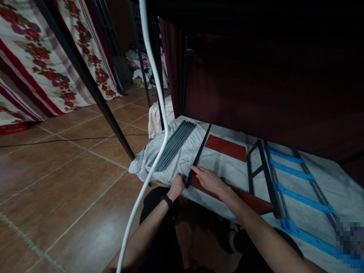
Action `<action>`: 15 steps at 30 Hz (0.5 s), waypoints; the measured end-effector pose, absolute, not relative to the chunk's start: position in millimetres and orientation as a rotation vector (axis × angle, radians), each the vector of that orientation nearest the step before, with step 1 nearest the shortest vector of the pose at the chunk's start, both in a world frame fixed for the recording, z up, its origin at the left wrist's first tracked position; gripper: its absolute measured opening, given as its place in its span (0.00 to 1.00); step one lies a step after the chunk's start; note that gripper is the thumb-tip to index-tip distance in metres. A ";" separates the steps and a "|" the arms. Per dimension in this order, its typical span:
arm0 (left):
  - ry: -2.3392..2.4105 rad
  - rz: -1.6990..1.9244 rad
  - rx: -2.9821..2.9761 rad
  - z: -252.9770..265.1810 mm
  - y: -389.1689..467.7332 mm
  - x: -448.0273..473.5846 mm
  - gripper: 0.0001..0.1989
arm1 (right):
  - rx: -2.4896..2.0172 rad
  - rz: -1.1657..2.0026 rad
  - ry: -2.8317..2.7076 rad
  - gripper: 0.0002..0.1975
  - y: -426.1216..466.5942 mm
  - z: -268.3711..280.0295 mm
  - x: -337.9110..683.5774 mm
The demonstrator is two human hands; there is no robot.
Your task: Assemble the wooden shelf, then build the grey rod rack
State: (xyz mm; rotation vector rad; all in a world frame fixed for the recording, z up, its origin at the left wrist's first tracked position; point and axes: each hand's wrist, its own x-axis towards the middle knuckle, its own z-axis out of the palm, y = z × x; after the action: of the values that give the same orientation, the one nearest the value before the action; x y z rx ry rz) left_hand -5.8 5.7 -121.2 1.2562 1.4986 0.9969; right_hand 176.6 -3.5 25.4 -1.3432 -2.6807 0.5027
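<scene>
"While the left hand (178,185) curls at the near end of a slim, straight black bar (201,151), the right hand (209,179) lays its fingertips on the same bar, atop a pale grey cloth (233,172)."

"Are they clamped on it?"

"The hands are close but apart. Whether the left's bent fingers grip, one cannot tell; the right's reaching fingers seem to steady the bar."

"What surrounds the bar?"

"Left of it, slender grey tubes (176,146) lie side by side; right of it, two flat red-brown panels (226,147), then an angular black frame (267,178) and, farthest right, a rack with bright blue rungs (305,200)."

"Why so orderly?"

"Like parts appear grouped, probably for easy reach."
</scene>
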 end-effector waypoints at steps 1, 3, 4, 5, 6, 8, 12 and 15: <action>1.512 0.975 1.300 -122.2 3.0 -3.7 0.09 | -1.348 0.503 -2.681 0.28 -3.9 26.6 176.1; 1.521 0.938 1.373 -122.2 -0.7 -0.7 0.10 | -1.352 0.509 -2.685 0.27 -4.4 28.4 175.2; 1.523 0.924 1.401 -121.6 -1.7 -0.1 0.10 | -1.351 0.513 -2.686 0.27 -4.7 28.9 174.9; 1.524 0.912 1.422 -120.8 -2.3 0.0 0.10 | -1.349 0.516 -2.686 0.27 -5.0 29.1 174.7; 1.526 0.903 1.439 -119.9 -2.7 -0.4 0.11 | -1.347 0.516 -2.686 0.27 -5.2 28.9 174.6; 1.522 0.890 1.459 -118.6 -2.9 -1.6 0.11 | -1.347 0.510 -2.681 0.28 -5.5 28.0 174.7; 1.495 0.895 1.451 -118.2 -2.7 -2.6 0.14 | -1.349 0.512 -2.668 0.28 -4.7 24.7 176.2; 1.454 0.921 1.405 -119.4 -2.1 -2.8 0.14 | -1.346 0.510 -2.667 0.29 -3.3 21.1 177.7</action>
State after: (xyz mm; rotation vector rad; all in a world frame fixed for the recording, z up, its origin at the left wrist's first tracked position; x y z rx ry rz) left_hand -2.8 -2.1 -119.4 1.4049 1.4543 0.9208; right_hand 177.7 -3.3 21.1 -1.3460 -2.6669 0.5099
